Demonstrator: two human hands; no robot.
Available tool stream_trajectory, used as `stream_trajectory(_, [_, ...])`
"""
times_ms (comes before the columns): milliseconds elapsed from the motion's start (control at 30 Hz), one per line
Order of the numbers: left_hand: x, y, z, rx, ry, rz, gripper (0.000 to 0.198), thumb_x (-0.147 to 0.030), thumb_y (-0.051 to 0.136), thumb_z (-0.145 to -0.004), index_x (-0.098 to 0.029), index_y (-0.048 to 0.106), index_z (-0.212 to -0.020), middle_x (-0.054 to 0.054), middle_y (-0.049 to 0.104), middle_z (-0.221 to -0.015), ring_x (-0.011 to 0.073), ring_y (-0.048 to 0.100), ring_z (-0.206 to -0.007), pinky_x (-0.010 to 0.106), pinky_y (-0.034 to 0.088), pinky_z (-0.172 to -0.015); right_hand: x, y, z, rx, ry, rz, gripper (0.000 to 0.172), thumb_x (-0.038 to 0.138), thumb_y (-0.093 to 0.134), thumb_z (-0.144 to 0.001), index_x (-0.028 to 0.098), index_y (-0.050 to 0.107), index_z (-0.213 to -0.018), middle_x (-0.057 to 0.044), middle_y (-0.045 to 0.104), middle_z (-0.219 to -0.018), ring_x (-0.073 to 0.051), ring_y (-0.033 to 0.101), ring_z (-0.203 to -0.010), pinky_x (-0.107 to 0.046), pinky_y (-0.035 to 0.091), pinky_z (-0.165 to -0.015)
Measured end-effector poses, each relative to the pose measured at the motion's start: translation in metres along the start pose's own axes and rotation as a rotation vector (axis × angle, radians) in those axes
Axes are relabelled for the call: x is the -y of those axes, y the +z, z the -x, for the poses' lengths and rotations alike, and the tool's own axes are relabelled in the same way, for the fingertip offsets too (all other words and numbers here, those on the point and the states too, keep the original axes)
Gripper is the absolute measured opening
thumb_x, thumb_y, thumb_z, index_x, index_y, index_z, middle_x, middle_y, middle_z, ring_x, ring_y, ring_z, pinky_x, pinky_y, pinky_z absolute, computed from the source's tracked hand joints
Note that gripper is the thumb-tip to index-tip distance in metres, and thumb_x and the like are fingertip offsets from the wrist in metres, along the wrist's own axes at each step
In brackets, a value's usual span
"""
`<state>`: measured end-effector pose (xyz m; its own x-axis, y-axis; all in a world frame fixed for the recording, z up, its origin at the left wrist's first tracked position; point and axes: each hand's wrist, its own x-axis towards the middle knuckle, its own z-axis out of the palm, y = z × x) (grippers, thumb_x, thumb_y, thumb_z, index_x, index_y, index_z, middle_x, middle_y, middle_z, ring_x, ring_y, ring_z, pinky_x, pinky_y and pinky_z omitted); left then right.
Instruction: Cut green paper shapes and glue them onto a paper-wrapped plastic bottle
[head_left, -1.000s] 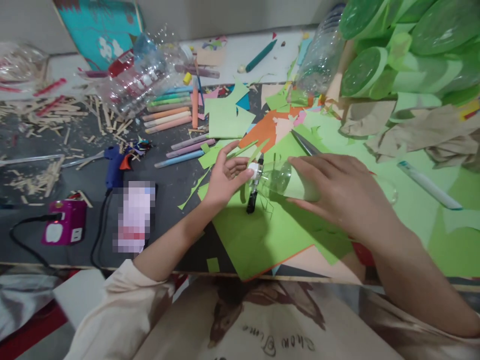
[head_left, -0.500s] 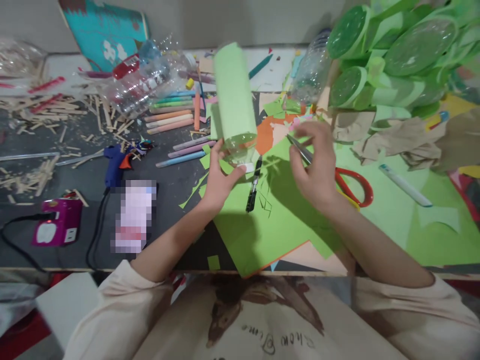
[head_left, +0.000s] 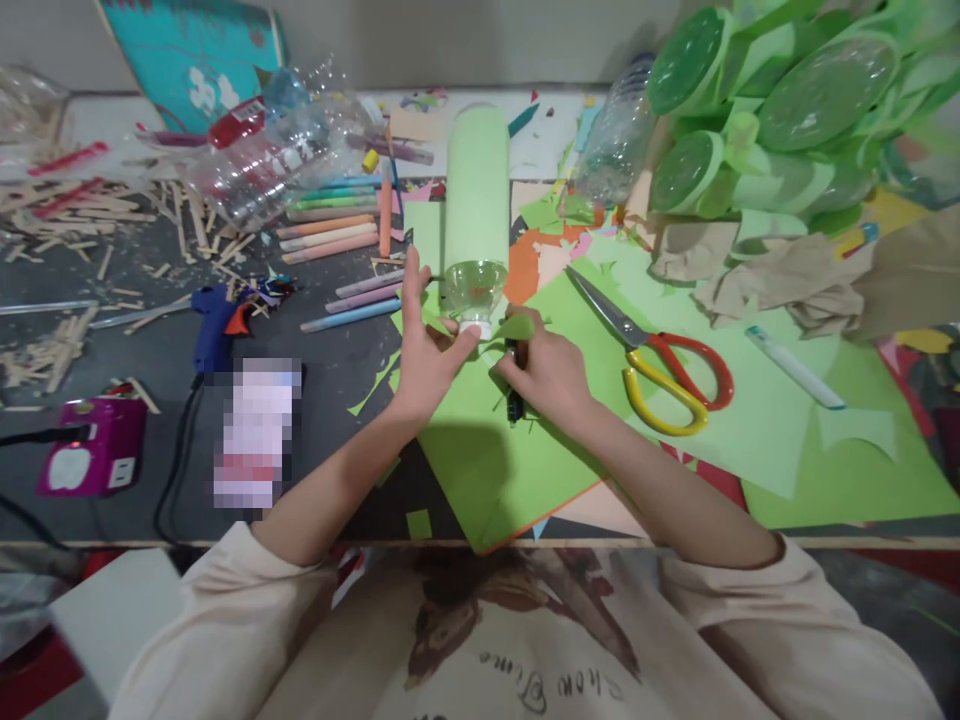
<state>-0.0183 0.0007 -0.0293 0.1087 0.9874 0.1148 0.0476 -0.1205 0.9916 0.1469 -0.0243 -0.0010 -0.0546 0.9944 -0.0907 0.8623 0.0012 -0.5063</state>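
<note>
A clear plastic bottle (head_left: 478,185) wrapped in light green paper lies in front of me, its white cap (head_left: 475,331) towards me. My left hand (head_left: 429,370) holds it at the cap end with the thumb on the cap, while one finger points up, free of the bottle. My right hand (head_left: 551,370) is closed around a black pen (head_left: 514,405), whose middle is hidden by the fingers. A small curved green paper piece (head_left: 517,325) shows at the right fingertips; which hand holds it I cannot tell. Scissors (head_left: 637,350) with red and yellow handles lie right of that hand.
Green sheets (head_left: 480,480) cover the table's middle and right. Left are a phone (head_left: 257,430), a blue glue gun (head_left: 214,330), a magenta box (head_left: 94,445) with a cable, and markers (head_left: 330,235). Green-papered bottles (head_left: 787,180) are piled at back right, near crumpled brown paper (head_left: 787,280).
My right hand has let go of the scissors, now lying on the sheets, and moved left to the pen. The bottle has swung straighter, its far end shifting right.
</note>
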Motion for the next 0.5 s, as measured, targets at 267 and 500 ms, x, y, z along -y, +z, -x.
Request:
stream_trajectory(267, [-0.005,0.004,0.007,0.034,0.038,-0.160,0.088,-0.069,0.065,-0.082,-0.046,0.022,-0.156,0.002,0.009,-0.171,0.0349,0.042,-0.141,0.045,0.050,-0.105,-0.053,-0.018,-0.001,-0.283,-0.031,-0.589,0.030,0.028,0.049,-0.071,0.022,0.064,-0.096,0.009,0.040,-0.052,-0.013,0.039,-0.047,-0.027,0.036,-0.050])
stream_trajectory(500, [-0.004,0.008,0.014,0.102,-0.016,-0.118,0.085,-0.067,0.064,-0.084,-0.050,0.021,-0.155,0.004,0.010,-0.170,0.0296,0.061,-0.116,0.045,0.056,-0.094,-0.087,-0.041,-0.009,-0.361,0.029,-0.161,0.024,0.027,0.054,-0.077,0.021,0.073,-0.091,0.002,0.054,-0.057,-0.017,0.050,-0.052,-0.035,0.045,-0.060])
